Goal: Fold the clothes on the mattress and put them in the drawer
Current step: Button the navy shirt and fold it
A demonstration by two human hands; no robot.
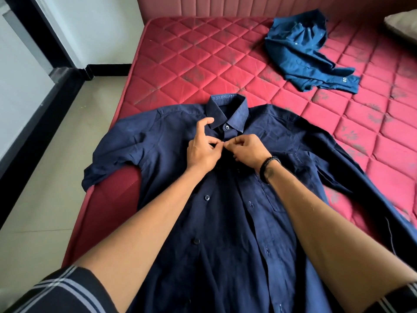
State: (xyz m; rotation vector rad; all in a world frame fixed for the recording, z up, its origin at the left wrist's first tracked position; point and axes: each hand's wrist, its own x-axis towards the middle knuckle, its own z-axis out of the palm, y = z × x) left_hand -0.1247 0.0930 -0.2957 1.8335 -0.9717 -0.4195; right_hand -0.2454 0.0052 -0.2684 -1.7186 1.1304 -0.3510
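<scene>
A dark navy button-up shirt (pixel 225 222) lies spread face up on the red quilted mattress (pixel 203 53), collar away from me, its top button fastened. My left hand (pixel 203 150) and my right hand (pixel 248 152) meet at the shirt's front placket just below the collar. Both pinch the fabric edges there with thumb and fingers. Lower buttons along the placket sit undone. A second, lighter blue shirt (pixel 304 50) lies crumpled near the far right of the mattress.
A padded pink headboard (pixel 248 5) backs the mattress. A pale pillow corner (pixel 404 26) shows at the far right. Tiled floor (pixel 67 143) runs along the left of the bed, with a dark-framed door or window (pixel 45 37) beyond.
</scene>
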